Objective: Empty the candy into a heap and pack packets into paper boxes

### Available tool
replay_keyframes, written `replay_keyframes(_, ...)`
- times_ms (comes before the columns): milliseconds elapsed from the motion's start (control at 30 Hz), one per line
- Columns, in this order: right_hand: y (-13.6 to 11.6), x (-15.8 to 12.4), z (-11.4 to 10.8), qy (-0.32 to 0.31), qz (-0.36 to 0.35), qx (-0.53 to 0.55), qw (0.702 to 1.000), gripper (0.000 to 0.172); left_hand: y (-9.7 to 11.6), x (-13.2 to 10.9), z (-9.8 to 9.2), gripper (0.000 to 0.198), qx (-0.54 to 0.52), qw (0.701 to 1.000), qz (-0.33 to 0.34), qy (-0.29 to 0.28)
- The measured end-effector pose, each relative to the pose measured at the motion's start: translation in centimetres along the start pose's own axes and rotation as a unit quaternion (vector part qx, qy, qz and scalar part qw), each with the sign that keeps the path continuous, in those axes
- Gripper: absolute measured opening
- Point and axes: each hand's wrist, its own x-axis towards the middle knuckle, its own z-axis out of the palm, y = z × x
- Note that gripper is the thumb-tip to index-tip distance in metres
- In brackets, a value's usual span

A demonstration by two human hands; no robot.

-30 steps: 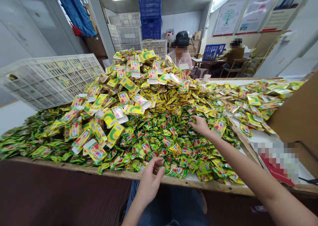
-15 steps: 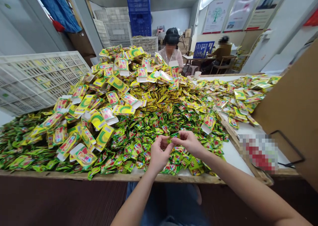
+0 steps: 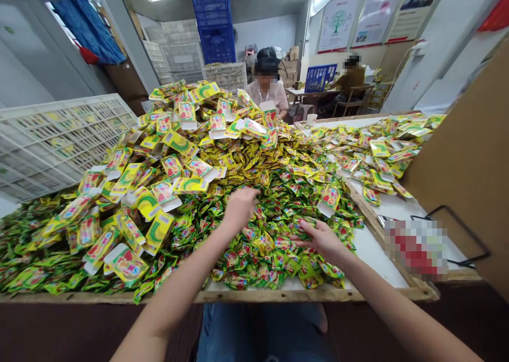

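Observation:
My left hand (image 3: 240, 209) reaches over the heap, back of the hand up. Its fingers are curled together above the border between yellow sachets (image 3: 238, 168) and green sachets (image 3: 274, 258); whatever is in them is hidden. To the right and lower, my right hand (image 3: 320, 239) is turned partly palm up, with a small green sachet (image 3: 312, 221) at the thumb and forefinger and the lower fingers loosely stretched. Many small yellow boxes (image 3: 127, 264), several with white flaps open, lie piled left of my hands. One open box (image 3: 329, 199) rests just beyond my right hand.
A white plastic crate (image 3: 67, 139) tilts at the left. A wooden rim (image 3: 278, 296) edges the table, and a divider (image 3: 368, 213) runs along the right. Brown cardboard (image 3: 457, 155) and a black wire frame (image 3: 469, 229) stand at the right. A co-worker (image 3: 267, 89) sits opposite.
My hands, together on a green sachet before, have parted. The left has moved away and left over the heap; the right has shifted slightly right. The view has tilted a little.

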Motion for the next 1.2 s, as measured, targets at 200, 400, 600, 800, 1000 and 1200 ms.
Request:
replay_keyframes(200, -0.4, -1.6, -0.7, 0.041, -0.055, -0.086, 0.994, 0.045, -6.7, 4.9, 0.0, 0.012, 0.013, 0.99, -0.134, 0.045)
replay_keyframes(400, -0.3, -0.7, 0.2, 0.012, -0.102, -0.086, 0.991, 0.054, -6.1, 3.3, -0.6, 0.011, -0.1, 0.979, -0.156, 0.085)
replay_keyframes(600, -1.0, 1.4, 2.5, 0.014, -0.136, -0.078, 0.987, 0.05, -2.3, 0.3, -3.5, 0.019, -0.252, 0.955, -0.158, 0.009)
replay_keyframes(800, -0.9, 1.7, 7.7, -0.059, -0.112, -0.061, 0.99, 0.052, 1.6, -1.7, -4.0, 0.014, -0.356, 0.922, -0.13, -0.082)
replay_keyframes(1000, -0.6, -1.5, 6.3, -0.15, -0.097, -0.175, 0.968, 0.05, 2.0, -2.6, -3.7, 0.01, -0.22, 0.963, -0.022, -0.152)
replay_keyframes(1200, 0.3, -3.7, 2.0, -0.056, -0.062, -0.218, 0.972, 0.052, -6.8, 2.5, -7.3, 0.035, -0.007, 0.996, -0.052, -0.071)
